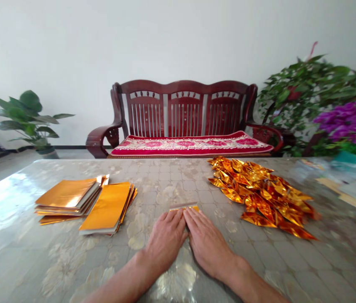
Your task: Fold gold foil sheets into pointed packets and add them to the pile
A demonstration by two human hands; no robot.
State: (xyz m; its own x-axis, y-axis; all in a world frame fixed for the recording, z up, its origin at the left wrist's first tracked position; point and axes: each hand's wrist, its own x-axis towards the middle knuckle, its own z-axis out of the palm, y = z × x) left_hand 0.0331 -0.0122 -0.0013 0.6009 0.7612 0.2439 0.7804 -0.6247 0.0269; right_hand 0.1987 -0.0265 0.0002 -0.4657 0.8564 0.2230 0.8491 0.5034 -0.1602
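A small sheet of gold foil paper (194, 208) lies on the table in front of me, mostly hidden under my fingers; a pale strip shows along its far edge. My left hand (168, 235) rests on it from the left with its fingers stretched out and flat. From the right, my right hand (207, 242) lies flat too, its fingertips touching the left ones. Two stacks of gold paper sit to the left: a wide stack (65, 194) and, overlapping it, a narrower stack (106, 207). On the right spreads a heap of folded, pointed gold foil pieces (260, 195).
The table (152, 269) has a glossy, patterned cover. At its right edge lie clear plastic (310, 168) and pale flat sheets (354, 191). Beyond stands a dark red wooden bench (186, 113), with potted plants (29, 115) on the left and purple flowers (351, 120) on the right.
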